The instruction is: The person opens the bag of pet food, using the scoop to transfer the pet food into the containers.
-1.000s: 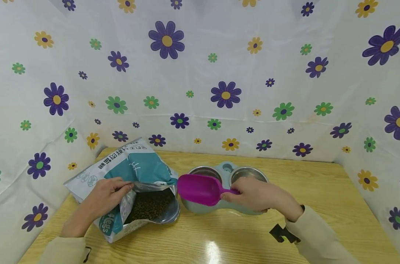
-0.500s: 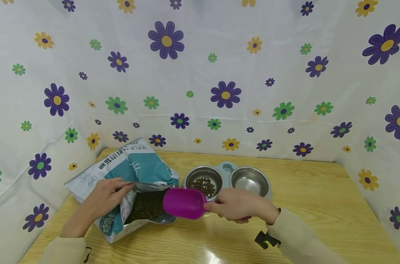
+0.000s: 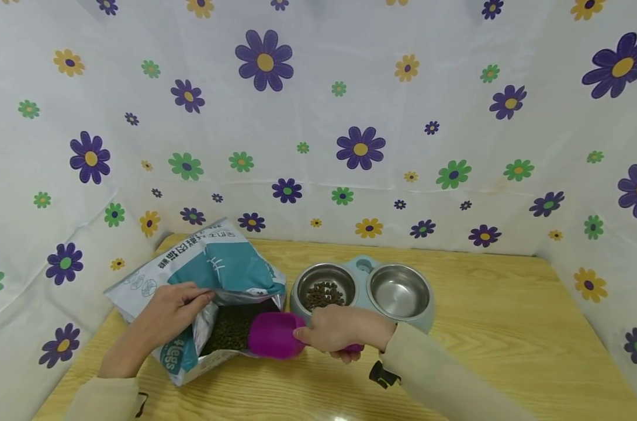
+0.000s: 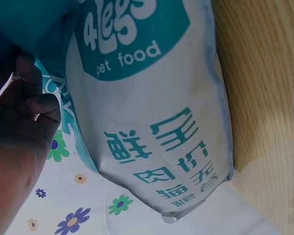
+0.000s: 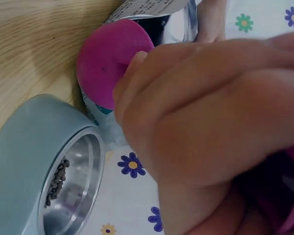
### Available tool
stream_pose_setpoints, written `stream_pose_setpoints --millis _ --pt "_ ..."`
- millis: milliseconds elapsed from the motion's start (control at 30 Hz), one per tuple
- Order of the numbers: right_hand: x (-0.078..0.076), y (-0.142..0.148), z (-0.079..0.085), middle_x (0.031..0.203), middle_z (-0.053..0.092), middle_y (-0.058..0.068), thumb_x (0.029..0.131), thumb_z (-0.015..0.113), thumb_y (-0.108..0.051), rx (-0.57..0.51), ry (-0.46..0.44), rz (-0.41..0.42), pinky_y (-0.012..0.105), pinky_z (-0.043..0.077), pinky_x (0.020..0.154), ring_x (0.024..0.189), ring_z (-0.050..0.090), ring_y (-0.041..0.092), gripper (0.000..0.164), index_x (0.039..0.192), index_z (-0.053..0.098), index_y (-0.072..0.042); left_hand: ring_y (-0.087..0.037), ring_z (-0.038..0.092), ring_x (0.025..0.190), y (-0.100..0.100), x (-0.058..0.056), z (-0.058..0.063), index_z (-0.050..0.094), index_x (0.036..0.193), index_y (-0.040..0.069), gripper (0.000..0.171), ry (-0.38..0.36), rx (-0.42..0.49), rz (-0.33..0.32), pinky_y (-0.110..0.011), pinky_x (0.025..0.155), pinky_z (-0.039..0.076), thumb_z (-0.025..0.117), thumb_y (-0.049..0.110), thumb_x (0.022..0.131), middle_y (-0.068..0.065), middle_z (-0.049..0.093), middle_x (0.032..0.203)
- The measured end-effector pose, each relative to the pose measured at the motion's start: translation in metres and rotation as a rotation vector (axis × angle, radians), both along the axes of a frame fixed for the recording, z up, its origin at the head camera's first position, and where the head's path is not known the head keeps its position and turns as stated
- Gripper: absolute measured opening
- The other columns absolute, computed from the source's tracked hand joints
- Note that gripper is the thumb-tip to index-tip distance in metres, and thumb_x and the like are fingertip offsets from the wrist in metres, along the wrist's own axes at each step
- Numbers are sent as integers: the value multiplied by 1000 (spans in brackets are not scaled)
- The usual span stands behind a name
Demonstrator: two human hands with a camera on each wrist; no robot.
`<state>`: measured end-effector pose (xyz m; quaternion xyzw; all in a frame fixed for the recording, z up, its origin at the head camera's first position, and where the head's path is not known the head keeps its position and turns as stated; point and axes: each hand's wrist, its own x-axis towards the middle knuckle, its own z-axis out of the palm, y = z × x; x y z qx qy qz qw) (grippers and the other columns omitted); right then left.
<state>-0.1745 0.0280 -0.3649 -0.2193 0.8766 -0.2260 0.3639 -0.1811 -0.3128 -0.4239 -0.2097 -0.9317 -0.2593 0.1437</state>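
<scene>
On the left of the table lies a teal and white pet food bag [image 3: 234, 263], its mouth facing me with brown kibble [image 3: 229, 332] inside. My left hand [image 3: 171, 313] pinches the upper edge of that mouth between thumb and fingers. A magenta scoop [image 3: 276, 335] has its front end at the bag's opening, over the kibble. My right hand [image 3: 339, 330] grips the scoop's handle, just in front of the bowls. In the right wrist view the scoop [image 5: 108, 63] shows its back, so its inside is hidden there.
Behind my right hand stands a pale blue double feeder [image 3: 426, 316]. Its left steel bowl [image 3: 301, 286] holds some kibble; the right steel bowl [image 3: 400, 290] shows bare metal. A flower-printed cloth [image 3: 318, 117] hangs behind and at both sides of the wooden table [image 3: 508, 327].
My right hand has carried the scoop left and toward me, from over the feeder down to the bag's mouth. Both bowls have come into view. My left hand has stayed on the bag.
</scene>
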Motion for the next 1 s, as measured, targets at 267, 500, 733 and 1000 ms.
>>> stream_pose_setpoints --millis 267,500,733,1000 --pt "-9 -20 -1 46 40 0 109 45 -42 -35 -171 -49 25 36 38 37 38 11 57 60 46 -11 4 44 61 1 1 2 83 97 13 15 -14 8 20 -21 54 39 68 11 98 12 61 75" --pt "-16 -16 -17 50 43 -1 107 48 -47 -130 -267 -106 24 35 39 39 37 10 55 64 50 -13 -1 65 82 1 1 -1 83 105 12 16 11 -3 46 -25 67 54 70 11 97 3 76 96" --pt "-18 -4 -42 51 43 -2 106 45 -55 -233 -321 -114 24 34 38 38 35 9 56 70 53 -13 -8 71 94 1 2 1 80 114 13 21 -97 -35 98 -30 77 59 65 19 101 -6 80 109" --pt "-14 15 -60 50 43 -4 105 42 -60 -323 -325 -93 23 31 36 37 35 8 59 67 53 -16 3 61 80 0 3 3 80 116 12 23 -145 -32 109 -25 71 53 63 21 102 -9 79 112"
